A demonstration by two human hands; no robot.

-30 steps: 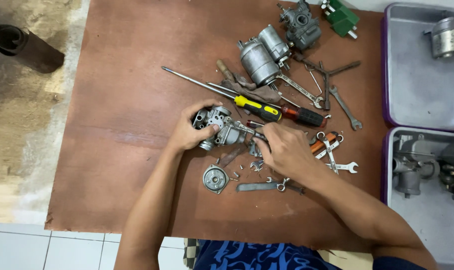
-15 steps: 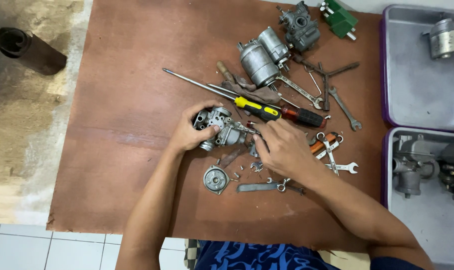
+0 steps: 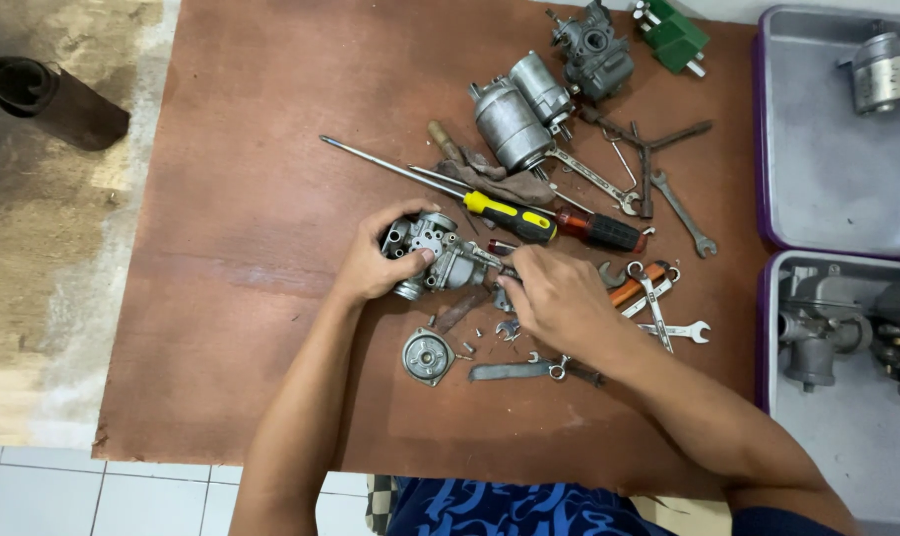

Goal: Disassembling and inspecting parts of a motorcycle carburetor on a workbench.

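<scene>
— Brown board covers the counter (image 3: 232,248); what sits around the hands?

— At the middle, the left hand (image 3: 376,268) is curled round a grey metal carburettor body (image 3: 432,253), gripping its near side. The right hand (image 3: 559,298) is closed at the part's three o'clock end, fingers pinched on something small I cannot make out.

— What crowds them?

— At twelve o'clock, touching close, a yellow-handled screwdriver (image 3: 510,216) and a red-handled screwdriver (image 3: 597,230) lie across. Beyond those, two grey cylinders (image 3: 519,114) and another carburettor (image 3: 594,45). At three o'clock, open spanners (image 3: 668,333) and an orange-handled tool (image 3: 634,288). At six o'clock, a round metal cover (image 3: 427,355), loose screws and a flat spanner (image 3: 514,370).

— And open room?

— From seven to eleven o'clock the board is bare out to its left edge, where a dark tube (image 3: 53,99) lies on rough floor. At three o'clock, well apart, two grey trays (image 3: 817,179) with purple rims hold more parts. The near edge meets white tiles.
</scene>
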